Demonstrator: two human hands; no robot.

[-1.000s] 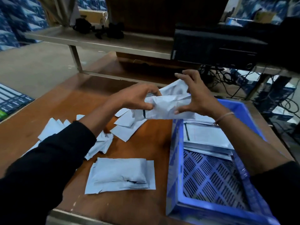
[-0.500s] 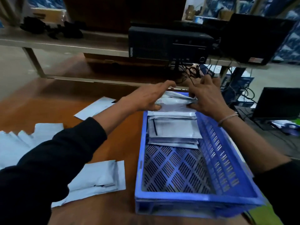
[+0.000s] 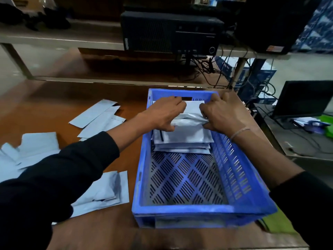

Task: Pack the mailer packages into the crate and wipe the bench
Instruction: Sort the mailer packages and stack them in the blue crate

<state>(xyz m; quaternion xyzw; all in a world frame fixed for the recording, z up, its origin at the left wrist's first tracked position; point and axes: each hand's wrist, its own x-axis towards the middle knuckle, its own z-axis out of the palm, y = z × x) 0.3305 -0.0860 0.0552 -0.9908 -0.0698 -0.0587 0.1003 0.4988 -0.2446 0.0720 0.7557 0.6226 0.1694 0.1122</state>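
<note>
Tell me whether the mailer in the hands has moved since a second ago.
Yes. The mailer went from above the bench, left of the crate, down onto the stack at the crate's far end.

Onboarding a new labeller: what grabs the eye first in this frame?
The blue crate at centre right on the brown bench, with both hands at its far end. The left hand and right hand hold a pale mailer on top of a stack there; the crate's near half is bare grating. More loose mailers lie scattered on the bench to the left.
</note>
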